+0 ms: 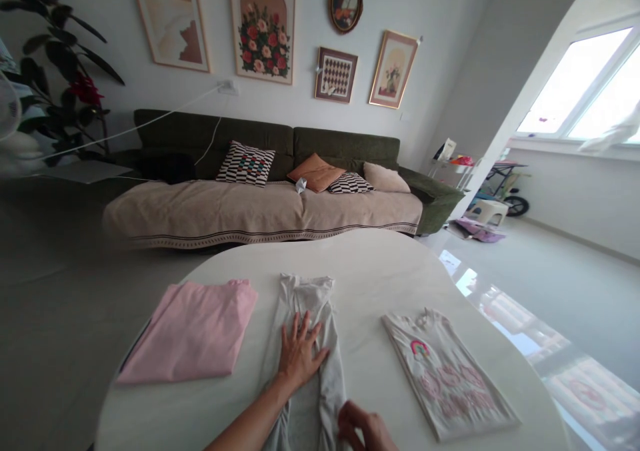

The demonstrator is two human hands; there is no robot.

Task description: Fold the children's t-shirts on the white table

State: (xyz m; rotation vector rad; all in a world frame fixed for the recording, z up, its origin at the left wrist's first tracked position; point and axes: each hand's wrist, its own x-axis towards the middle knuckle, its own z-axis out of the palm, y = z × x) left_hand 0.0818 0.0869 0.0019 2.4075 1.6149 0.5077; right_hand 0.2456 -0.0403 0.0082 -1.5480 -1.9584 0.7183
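Note:
A light grey garment (327,328) lies lengthwise on the white table in front of me, folded into a long narrow strip with creases along it. My left hand (299,352) rests flat on its upper middle, palm down and fingers spread. At the lower right edge of this garment is my right hand (366,428), its fingers curled and closed on the cloth edge. The lower end of the garment runs out of view at the bottom. To the left lies a folded pink garment (195,331). On the right sits a folded white T-shirt (447,371) with a rainbow and pink print.
The white table (370,258) has a rounded edge. Behind it stands a green sofa (345,146) with a beige cover (215,211) and several cushions. A white cable (150,123) crosses at the left. A white stool (487,211) stands on the shiny floor at right.

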